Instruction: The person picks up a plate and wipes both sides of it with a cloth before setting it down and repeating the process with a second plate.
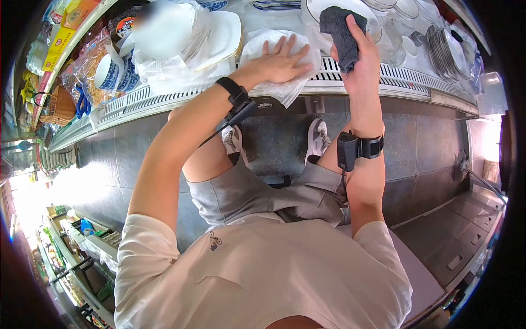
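My left hand point(282, 61) lies flat with its fingers spread on a thin white plastic sheet point(253, 50), which covers a plate-like shape and hangs over the shelf's front edge. To its right, my right hand point(359, 57) grips a dark grey cloth point(341, 34) between thumb and fingers. The cloth is held above a white plate point(318, 7) at the back of the shelf. Left of my left hand is a squarish white plate point(224, 38), partly under plastic wrap.
Stacked plates point(442, 54) and glasses point(392, 41) stand at the right. Blue-patterned bowls point(107, 72) and a wicker basket point(57, 107) are at the left. A slotted metal strip point(405, 77) runs along the shelf front. Below is a tiled floor point(411, 131).
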Available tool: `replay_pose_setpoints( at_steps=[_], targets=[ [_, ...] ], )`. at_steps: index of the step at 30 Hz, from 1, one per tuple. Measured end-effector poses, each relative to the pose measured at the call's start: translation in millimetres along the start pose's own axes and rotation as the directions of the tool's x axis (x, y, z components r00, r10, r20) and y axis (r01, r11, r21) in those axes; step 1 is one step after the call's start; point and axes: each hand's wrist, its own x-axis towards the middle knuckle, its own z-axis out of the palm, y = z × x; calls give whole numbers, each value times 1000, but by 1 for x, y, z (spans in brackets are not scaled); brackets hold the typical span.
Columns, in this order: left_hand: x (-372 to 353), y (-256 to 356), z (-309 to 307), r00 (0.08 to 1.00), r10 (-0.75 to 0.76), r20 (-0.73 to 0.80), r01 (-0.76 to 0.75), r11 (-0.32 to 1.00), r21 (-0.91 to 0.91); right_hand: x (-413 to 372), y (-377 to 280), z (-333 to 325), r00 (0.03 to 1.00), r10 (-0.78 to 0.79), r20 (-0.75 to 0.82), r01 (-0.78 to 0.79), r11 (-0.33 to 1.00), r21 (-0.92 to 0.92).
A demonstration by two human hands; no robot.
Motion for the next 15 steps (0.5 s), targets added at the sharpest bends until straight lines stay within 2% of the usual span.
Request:
replay_pose_setpoints(
  at_steps=[3, 9, 13, 15],
  targets=[
    [-6, -15, 2, 999, -41, -23, 43, 995, 87, -1, -1, 0, 1000, 0, 20, 0, 1000, 12],
    [-9, -27, 2, 998, -54, 41, 52, 997, 54, 1, 1, 0, 1000, -1, 15, 1, 1000, -15],
    [-8, -18, -4, 993, -90, 70, 86, 995, 56, 5, 6, -5, 999, 6, 32, -7, 999, 35],
    [-5, -10, -3, 993, 106, -48, -107, 994, -29, 7, 8, -8, 998, 10, 66, -15, 998, 68]
  ],
)
